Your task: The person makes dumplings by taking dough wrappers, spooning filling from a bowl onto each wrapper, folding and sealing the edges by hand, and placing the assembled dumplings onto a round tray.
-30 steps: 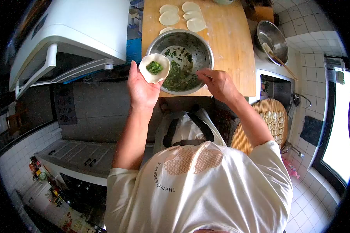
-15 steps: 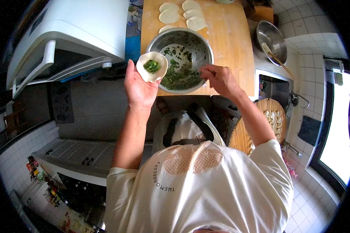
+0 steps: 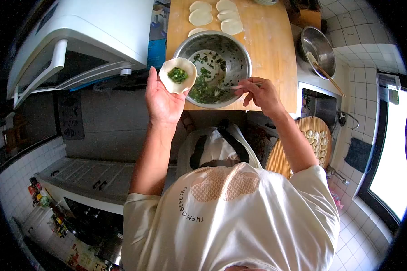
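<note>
My left hand (image 3: 163, 106) is palm up and supports a round dumpling wrapper (image 3: 172, 86) on its fingers, the thumb standing beside it. A small mound of chopped green filling (image 3: 178, 75) sits in the wrapper's middle. My right hand (image 3: 264, 95) pinches the handle of a spoon (image 3: 232, 86) over the right rim of a steel mixing bowl (image 3: 239, 54). The spoon's far end reaches into the loose green filling (image 3: 205, 92) at the bowl's near side. The wrapper is held at the bowl's left edge.
Several flat wrappers (image 3: 232, 26) lie on the wooden table (image 3: 271, 58) behind the bowl. At right are a steel pot (image 3: 318, 47) with a wooden-handled utensil, a sink (image 3: 318, 106), and a round slatted tray (image 3: 280, 156) of dumplings. A white appliance (image 3: 104, 27) stands at left.
My right hand has shifted right and slightly down, and the spoon in it now shows clearly. My left hand still holds the filled wrapper in nearly the same place.
</note>
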Demonstrator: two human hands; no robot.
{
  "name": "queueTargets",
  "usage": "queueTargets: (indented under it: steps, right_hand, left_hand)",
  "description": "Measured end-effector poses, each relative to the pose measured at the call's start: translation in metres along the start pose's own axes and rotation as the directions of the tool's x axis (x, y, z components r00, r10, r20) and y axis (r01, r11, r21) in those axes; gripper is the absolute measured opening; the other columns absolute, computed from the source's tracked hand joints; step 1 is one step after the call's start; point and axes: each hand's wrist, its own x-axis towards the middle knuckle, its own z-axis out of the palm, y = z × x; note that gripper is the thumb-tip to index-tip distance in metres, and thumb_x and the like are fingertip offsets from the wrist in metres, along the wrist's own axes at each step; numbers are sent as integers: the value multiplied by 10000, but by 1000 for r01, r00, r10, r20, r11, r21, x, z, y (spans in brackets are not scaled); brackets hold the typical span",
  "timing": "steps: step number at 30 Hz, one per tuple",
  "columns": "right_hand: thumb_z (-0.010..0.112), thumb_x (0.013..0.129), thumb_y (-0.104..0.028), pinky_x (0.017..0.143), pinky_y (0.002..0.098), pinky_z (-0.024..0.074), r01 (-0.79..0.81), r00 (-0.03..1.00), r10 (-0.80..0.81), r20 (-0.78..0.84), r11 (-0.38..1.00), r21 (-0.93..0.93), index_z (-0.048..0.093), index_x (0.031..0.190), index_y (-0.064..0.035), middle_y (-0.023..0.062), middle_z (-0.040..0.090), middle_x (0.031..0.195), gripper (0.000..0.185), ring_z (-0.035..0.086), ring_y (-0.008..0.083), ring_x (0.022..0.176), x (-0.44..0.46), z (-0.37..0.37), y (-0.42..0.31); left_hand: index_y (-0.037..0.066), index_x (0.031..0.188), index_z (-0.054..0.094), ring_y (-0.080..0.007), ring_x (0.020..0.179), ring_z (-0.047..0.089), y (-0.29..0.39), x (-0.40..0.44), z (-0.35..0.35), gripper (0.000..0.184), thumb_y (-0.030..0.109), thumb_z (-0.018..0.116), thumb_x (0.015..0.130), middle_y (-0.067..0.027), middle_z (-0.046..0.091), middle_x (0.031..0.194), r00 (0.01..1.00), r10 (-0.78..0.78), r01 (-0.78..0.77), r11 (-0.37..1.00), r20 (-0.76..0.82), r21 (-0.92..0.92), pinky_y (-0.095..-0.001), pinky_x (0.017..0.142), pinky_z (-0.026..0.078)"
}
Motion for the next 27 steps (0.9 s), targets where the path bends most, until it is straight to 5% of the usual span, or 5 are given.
queueTargets:
  steps: [9, 12, 19, 25, 27]
  right_hand:
    - [455, 901, -187, 362, 165, 301, -66, 997, 74, -27, 973, 222, 567, 985, 23, 134, 651, 805, 252, 578, 103, 518, -6, -13, 3]
    - [452, 903, -185, 354, 159, 288, -7, 998, 26, -61, 956, 294, 558, 990, 23, 137, 649, 822, 249, 574, 99, 522, -10, -19, -2]
    - [443, 916, -203, 378, 152, 311, 174, 979, -117, -170, 908, 380, 542, 1014, 26, 139, 644, 856, 268, 583, 102, 543, -42, -13, -43]
    - [482, 886, -61, 529, 239, 481, 630, 728, -684, -39, 691, -353, 574, 1007, 12, 112, 632, 788, 168, 625, 147, 628, -55, 29, -39]
    - [503, 853, 1, 588, 260, 507, 667, 693, -721, 1, 640, -382, 583, 1010, 4, 111, 625, 760, 176, 629, 149, 637, -53, 31, -35]
  left_hand:
    - [-11, 1141, 487, -277, 1083, 502, 4, -5, 7, 507, 417, 357, 903, -143, 536, 1155, 999, 0, 1, 1000, -44, 21, -436, 923, 397]
    - [40, 1097, 510, -231, 984, 548, 4, -9, 16, 472, 437, 341, 907, -96, 576, 1067, 998, -34, 37, 997, -55, 60, -367, 784, 439]
    - [46, 1108, 502, -231, 999, 546, -5, -5, 20, 467, 434, 331, 911, -91, 570, 1089, 993, -113, 115, 987, -27, 109, -380, 843, 427]
    - [57, 1172, 477, -230, 1051, 520, -23, -3, 36, 490, 438, 318, 908, -93, 530, 1168, 991, -131, 130, 984, 5, 120, -374, 895, 400]
    - [60, 1174, 475, -228, 1063, 511, -26, -2, 36, 488, 437, 317, 909, -93, 528, 1167, 991, -129, 133, 980, -40, 149, -381, 919, 379]
